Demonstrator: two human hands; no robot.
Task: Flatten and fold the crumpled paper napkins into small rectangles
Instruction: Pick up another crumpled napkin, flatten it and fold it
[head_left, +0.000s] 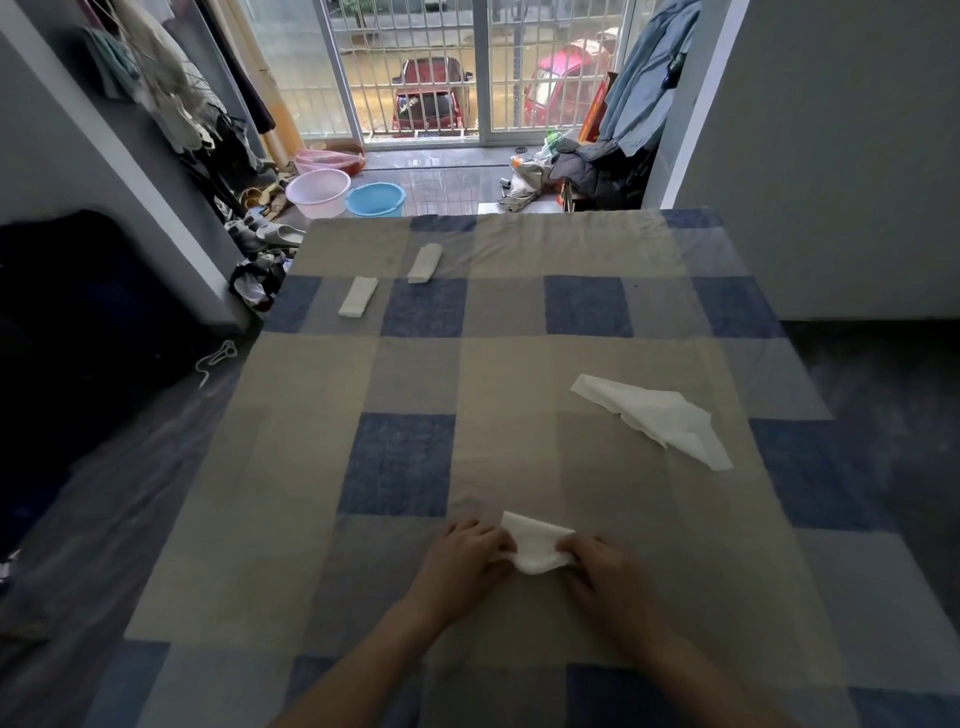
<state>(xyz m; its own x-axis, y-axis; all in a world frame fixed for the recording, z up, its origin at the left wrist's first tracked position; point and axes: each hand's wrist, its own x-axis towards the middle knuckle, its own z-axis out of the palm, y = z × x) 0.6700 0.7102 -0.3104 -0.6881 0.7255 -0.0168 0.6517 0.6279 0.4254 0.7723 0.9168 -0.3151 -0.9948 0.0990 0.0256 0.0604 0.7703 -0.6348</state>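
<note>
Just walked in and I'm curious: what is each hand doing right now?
Left hand: grips the left end of the napkin.
Right hand: grips the napkin's right end.

dim room, daylight from the barred window (415, 67); soft focus, wide-angle bending at edges

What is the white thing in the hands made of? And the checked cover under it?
The napkin looks like soft paper tissue: matte white, creased, and limp where the fingers hold it. The checked cover seems woven cloth, probably cotton: dull blue and beige squares with faint wrinkles.
</note>
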